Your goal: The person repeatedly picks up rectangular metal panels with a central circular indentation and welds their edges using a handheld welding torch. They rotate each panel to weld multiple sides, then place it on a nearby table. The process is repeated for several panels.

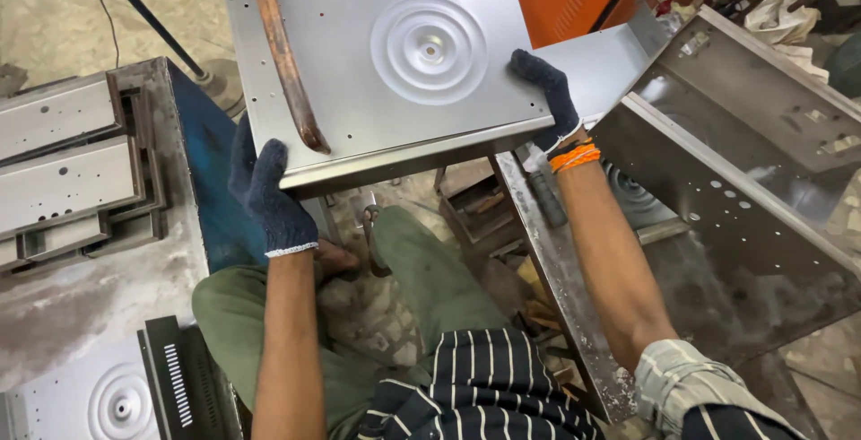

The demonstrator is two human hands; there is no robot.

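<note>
Both gloved hands, left hand [269, 191] and right hand [549, 99], gripped the stamped steel panel [395, 63] under the copper electrode arm [285, 54], finished panels [63, 171] stacked left, more waiting.

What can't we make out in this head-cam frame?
- Underside of the metal panel: it faces away from the head camera.
- Fingertips of the left hand and right hand: wrapped around the panel's edges and gloved.
- Tip contact of the copper rod: too small to tell whether it touches the panel.
- Second embossed panel: cut off by the frame's bottom-left edge.
</note>
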